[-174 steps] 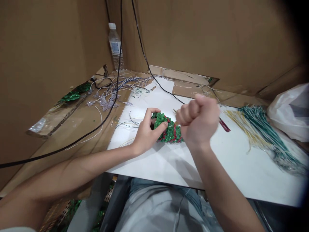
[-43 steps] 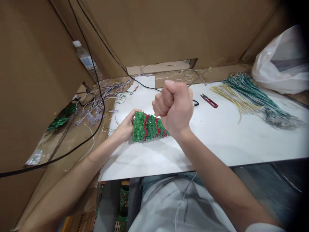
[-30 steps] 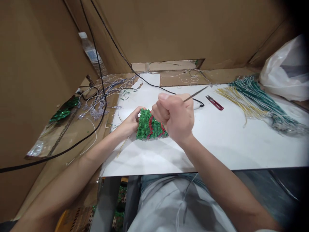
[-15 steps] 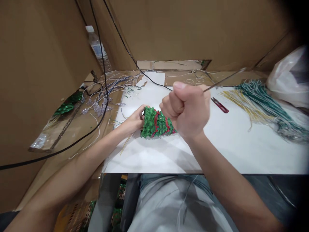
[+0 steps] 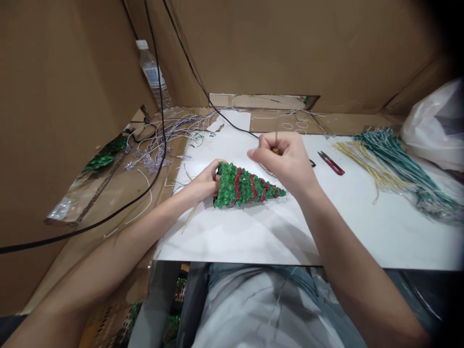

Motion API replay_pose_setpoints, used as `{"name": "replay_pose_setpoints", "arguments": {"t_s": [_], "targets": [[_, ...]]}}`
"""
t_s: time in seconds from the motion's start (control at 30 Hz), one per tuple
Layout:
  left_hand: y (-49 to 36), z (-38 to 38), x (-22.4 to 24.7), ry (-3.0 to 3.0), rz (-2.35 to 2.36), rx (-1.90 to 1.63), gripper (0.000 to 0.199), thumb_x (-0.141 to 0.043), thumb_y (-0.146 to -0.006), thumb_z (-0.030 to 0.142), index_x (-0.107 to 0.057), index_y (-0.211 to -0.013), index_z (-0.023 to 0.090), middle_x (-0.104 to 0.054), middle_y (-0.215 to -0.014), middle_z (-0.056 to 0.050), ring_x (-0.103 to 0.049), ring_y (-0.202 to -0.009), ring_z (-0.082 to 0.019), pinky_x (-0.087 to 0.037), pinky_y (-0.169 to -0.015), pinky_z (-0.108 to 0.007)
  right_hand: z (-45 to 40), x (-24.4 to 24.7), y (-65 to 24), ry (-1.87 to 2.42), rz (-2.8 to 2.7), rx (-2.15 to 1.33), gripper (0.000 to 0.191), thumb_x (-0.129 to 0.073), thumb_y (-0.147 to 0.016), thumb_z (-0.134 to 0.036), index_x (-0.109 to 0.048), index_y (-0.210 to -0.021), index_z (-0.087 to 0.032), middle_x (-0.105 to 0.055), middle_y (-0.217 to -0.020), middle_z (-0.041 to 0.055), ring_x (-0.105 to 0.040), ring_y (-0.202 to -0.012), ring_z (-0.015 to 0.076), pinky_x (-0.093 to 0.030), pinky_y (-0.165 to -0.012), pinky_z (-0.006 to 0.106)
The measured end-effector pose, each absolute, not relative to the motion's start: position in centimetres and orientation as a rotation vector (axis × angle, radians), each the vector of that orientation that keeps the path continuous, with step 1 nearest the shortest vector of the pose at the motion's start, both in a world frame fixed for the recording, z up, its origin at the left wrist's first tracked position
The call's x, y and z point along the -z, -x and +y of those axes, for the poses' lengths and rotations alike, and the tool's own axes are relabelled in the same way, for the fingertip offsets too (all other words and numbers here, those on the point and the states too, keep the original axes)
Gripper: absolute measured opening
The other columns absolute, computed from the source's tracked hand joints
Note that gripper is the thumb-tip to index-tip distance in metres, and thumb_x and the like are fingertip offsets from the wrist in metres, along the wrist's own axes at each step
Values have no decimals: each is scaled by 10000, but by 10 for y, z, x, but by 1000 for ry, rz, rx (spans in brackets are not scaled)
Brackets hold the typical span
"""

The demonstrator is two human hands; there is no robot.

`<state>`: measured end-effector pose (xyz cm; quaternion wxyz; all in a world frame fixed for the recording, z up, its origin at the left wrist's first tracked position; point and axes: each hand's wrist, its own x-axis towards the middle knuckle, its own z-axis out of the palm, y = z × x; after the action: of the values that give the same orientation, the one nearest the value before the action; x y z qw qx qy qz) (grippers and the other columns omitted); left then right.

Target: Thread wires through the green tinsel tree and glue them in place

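Observation:
A green cone-shaped tinsel Christmas tree with red garland bands lies on its side on the white board, tip pointing right. My left hand grips its wide base, the fingers partly hidden inside. Above and right of the tip, my right hand is closed around a thin rod-like tool with a brownish end; most of it is hidden by the fist. The hand is apart from the tree.
Red-handled thread snips lie right of my right hand. Yellow wires and green-and-white wire bundles are farther right, by a white plastic bag. A water bottle stands back left; a black cable hangs across.
My right hand has turned and drawn slightly lower, so the rod no longer points up to the right. The tree's tip now shows; my left hand has stayed on the base.

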<state>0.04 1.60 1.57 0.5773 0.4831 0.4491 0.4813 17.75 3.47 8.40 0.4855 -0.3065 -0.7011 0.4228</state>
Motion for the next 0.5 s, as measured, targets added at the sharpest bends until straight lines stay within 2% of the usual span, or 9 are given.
{"name": "replay_pose_setpoints", "arguments": {"t_s": [0.07,0.13,0.3,0.5], "targets": [[1,17,-15,-1130,1045,-1076,371,-686,-573,25,-579,-880,204,-572,-710,28,-542,-580,-108,-410,-474,-189,45,-80,-187,879,-1896,-1031,296,-677,-680,-201,-403,-568,-196,-327,-505,-68,-276,-470,60,-198,-460,242],[1,17,-15,-1123,1036,-1066,381,-693,-582,45,-570,-901,213,-578,-717,34,-553,-586,-107,-415,-478,-185,53,-73,-193,952,-2036,-1059,210,-701,-660,-235,-497,-677,-188,-429,-550,-61,-351,-495,71,-243,-476,241],[2,17,-14,-1096,1043,-1054,405,-757,-584,128,-564,-927,223,-605,-716,29,-594,-595,-131,-452,-488,-210,63,-55,-196,958,-2157,-1144,298,-706,-687,-412,-615,-836,-171,-565,-720,-12,-447,-581,95,-313,-536,249],[3,17,-13,-1084,1090,-1023,422,-774,-601,168,-530,-937,246,-584,-664,57,-531,-465,-85,-376,-394,-174,67,-49,-198,888,-2147,-1205,287,-680,-723,-412,-651,-854,-159,-588,-774,10,-508,-671,113,-352,-591,243]]}}
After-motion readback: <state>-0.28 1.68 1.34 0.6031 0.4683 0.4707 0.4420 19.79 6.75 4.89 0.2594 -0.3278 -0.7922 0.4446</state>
